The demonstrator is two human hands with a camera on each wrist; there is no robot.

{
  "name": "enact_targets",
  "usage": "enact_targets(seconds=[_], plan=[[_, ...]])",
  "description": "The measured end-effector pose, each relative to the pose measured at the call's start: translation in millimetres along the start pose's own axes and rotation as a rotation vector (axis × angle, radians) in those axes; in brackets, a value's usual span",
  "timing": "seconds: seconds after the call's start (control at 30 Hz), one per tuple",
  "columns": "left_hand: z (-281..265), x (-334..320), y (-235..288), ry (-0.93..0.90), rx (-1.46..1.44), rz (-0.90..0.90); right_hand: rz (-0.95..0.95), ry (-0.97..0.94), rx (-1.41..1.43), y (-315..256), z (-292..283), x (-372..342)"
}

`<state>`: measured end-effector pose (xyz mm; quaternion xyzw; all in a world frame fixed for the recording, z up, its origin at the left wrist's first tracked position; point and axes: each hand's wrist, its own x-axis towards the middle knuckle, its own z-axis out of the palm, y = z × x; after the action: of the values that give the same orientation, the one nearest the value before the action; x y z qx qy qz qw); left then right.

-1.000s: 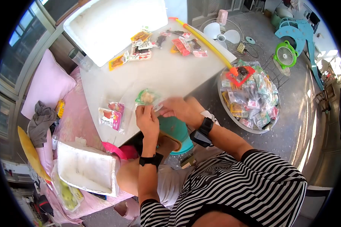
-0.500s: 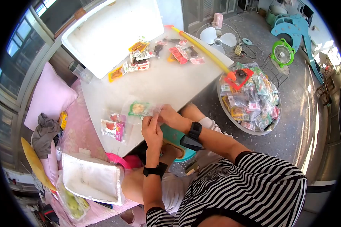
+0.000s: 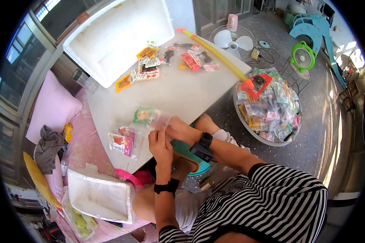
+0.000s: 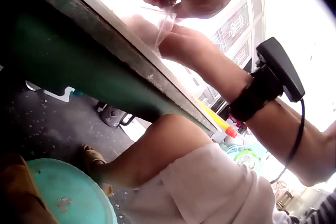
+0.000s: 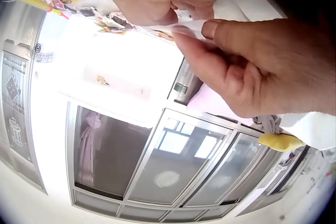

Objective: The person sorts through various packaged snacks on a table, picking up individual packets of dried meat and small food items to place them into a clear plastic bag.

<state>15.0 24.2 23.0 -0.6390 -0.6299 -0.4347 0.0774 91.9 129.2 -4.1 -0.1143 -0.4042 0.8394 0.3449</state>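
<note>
My left hand (image 3: 161, 146) pinches the edge of a clear plastic bag (image 4: 165, 27) between thumb and forefinger, over the table's near edge. My right hand (image 3: 177, 128) is beside it at the bag. In the left wrist view its fingers show pale through the film, and the bag's edge crosses near that wrist. In the right wrist view the left thumb (image 5: 218, 29) presses on the film, close to the right fingers (image 5: 202, 11). A green and white packet with beige contents (image 3: 144, 116) overlaps the film's far end. I cannot tell how the right fingers grip. Pink and white packets (image 3: 121, 142) lie to the left.
On the table (image 3: 186, 91) sit a big white foam box (image 3: 117, 36), several snack packets (image 3: 148, 67) and a yellow tube (image 3: 219, 54). A round tub (image 3: 267, 139) full of packets stands right. A smaller foam box (image 3: 101, 194) is at left, with a teal stool (image 4: 73, 187) below.
The green packet and the clear film have moved left, towards the pink packets. My right hand has shifted left, close against the left hand, and the film now spreads over its fingers.
</note>
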Motion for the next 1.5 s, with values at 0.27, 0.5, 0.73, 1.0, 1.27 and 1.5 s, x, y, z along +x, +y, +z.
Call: enact_targets(seconds=[0.27, 0.5, 0.73, 1.0, 1.27, 1.5], plan=[[21, -10, -11, -0.026, 0.087, -0.067, 0.307, 0.033, -0.65, -77, 17, -59], [26, -13, -20, -0.081, 0.146, -0.049, -0.461, 0.584, -1.457, -120, -117, 6], [27, -9, -23, -0.093, 0.134, -0.033, -0.235, 0.712, -2.026, -151, -174, 81], [26, -7, -20, -0.106, 0.15, -0.031, -0.341, 0.134, -1.884, -86, -122, 60], [24, -9, -27, -0.093, 0.138, -0.061, -0.191, 0.412, -0.73, -116, -110, 40], [2, -4, -64, -0.075, 0.372, -0.234, -0.585, 0.725, -1.415, -153, -153, 16]])
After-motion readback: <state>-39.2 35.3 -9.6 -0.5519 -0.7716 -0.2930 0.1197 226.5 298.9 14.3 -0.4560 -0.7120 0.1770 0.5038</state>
